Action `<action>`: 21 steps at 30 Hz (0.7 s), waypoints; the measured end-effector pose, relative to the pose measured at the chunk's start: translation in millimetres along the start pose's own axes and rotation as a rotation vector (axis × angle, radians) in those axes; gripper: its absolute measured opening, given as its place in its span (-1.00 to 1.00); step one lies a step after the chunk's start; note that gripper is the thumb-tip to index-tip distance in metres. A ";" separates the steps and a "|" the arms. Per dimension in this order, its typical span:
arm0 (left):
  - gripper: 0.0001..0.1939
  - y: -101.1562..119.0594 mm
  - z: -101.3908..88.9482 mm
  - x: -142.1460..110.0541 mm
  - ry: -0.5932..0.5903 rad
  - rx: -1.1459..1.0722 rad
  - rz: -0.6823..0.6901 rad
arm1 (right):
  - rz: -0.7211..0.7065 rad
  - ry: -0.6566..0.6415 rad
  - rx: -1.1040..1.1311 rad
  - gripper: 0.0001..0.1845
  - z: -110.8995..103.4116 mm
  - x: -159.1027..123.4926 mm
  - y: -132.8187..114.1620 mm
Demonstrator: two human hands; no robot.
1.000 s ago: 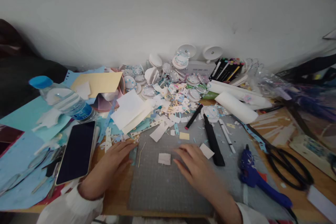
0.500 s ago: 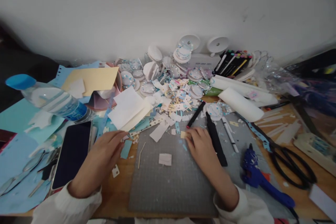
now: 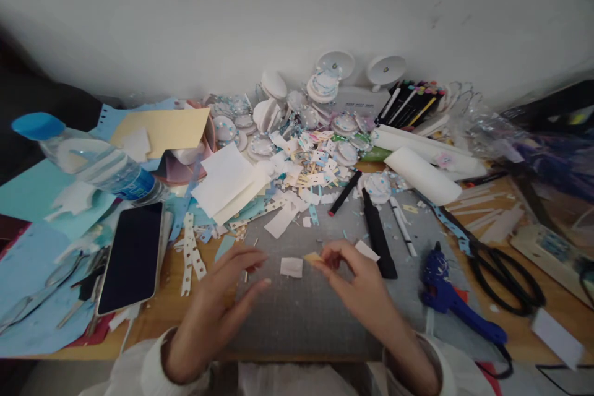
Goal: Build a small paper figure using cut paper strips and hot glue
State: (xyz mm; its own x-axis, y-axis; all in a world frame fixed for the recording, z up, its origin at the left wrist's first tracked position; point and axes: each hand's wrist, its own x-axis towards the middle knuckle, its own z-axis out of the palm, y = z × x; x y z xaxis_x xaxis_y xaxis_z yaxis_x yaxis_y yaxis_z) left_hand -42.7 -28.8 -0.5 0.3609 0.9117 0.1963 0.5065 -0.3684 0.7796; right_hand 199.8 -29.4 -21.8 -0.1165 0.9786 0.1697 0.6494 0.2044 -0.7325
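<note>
Between thumb and fingertips, my right hand [image 3: 355, 272] pinches a small yellow piece of paper [image 3: 314, 257] above the grey cutting mat [image 3: 306, 328]. My left hand [image 3: 227, 294] hovers over the mat's left side, thumb and fingers apart, with nothing in it. A small white paper rectangle [image 3: 291, 267] lies on the mat between both hands. Just behind the right hand's fingers is another white paper piece [image 3: 367, 250]. A thin stick [image 3: 251, 260] lies partly hidden by my left fingers.
Paper scraps [image 3: 320, 167] are heaped behind the mat. At right lie a black marker [image 3: 378, 238], a blue glue gun [image 3: 457, 303] and black-handled scissors [image 3: 503, 275]. A phone [image 3: 132, 257] and a water bottle [image 3: 102, 167] are at left, near hole-punched strips [image 3: 189, 253].
My right hand has picked up the yellow paper piece and drawn it nearer, over the mat. My left hand has moved right and toward me, its fingers spreading. The view has shifted slightly.
</note>
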 end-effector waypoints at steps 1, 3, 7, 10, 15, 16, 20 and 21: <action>-0.72 4.2 7.1 1.0 -0.037 -0.110 -0.033 | 0.003 -0.021 0.079 -0.88 1.6 -6.1 -9.2; -0.83 11.6 19.2 5.0 -0.119 -0.291 -0.097 | -0.003 -0.075 0.223 -0.91 4.5 -16.3 -24.0; -0.84 19.0 22.9 12.9 -0.107 -0.392 -0.185 | -0.062 -0.128 0.229 -0.93 -0.4 -27.7 -30.2; -0.86 16.7 8.8 13.5 0.082 -0.455 -0.270 | -0.069 0.063 -0.047 -0.86 -10.7 -37.0 -13.1; -0.89 6.8 -8.4 5.2 0.202 -0.525 -0.398 | 0.027 0.149 -0.467 -0.52 -8.4 -61.4 28.7; -0.85 5.4 -8.3 2.9 0.205 -0.540 -0.412 | 0.014 0.115 -0.484 -0.49 -5.1 -64.2 34.8; -0.70 5.1 -3.1 -4.8 0.266 -0.560 -0.424 | -0.062 0.011 -0.432 -0.46 4.4 -57.4 43.4; -0.70 6.3 -2.4 -5.7 0.282 -0.545 -0.410 | -0.073 0.012 -0.406 -0.46 4.9 -52.3 41.9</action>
State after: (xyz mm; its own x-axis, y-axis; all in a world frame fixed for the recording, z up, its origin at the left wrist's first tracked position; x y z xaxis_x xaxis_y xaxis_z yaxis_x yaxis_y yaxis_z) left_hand -43.5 -35.9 4.7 -0.0258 0.9959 -0.0864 0.0698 0.0880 0.9937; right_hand 229.5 -71.9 -64.6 -0.1666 0.9609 0.2210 0.8837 0.2450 -0.3989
